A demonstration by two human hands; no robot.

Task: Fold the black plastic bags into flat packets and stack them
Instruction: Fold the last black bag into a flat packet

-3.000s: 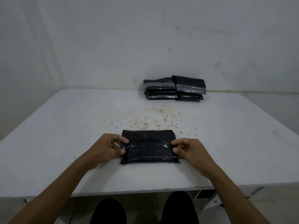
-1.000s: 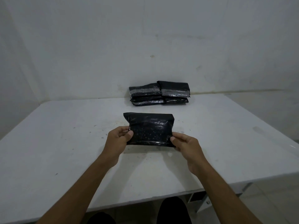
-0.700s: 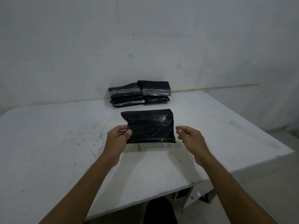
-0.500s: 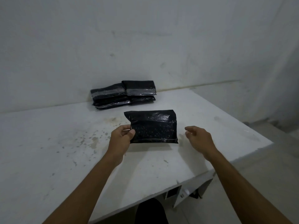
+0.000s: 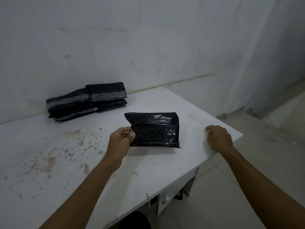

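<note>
Hands have split: left hand (image 5: pixel 121 139) pinches the folded packet (image 5: pixel 154 130), right hand (image 5: pixel 217 138) let go, loosely curled, so stacking comes next.

I can read no text, label, brand or number anywhere in my view. The folded black packet (image 5: pixel 154 130) at centre frame carries only pale specks and glare, no lettering. The stack of packets (image 5: pixel 87 100) at upper left shows grey bands that bear no print I can make out. A small white fitting (image 5: pixel 163 199) under the surface edge, lower centre, has dark marks too small to read.
</note>
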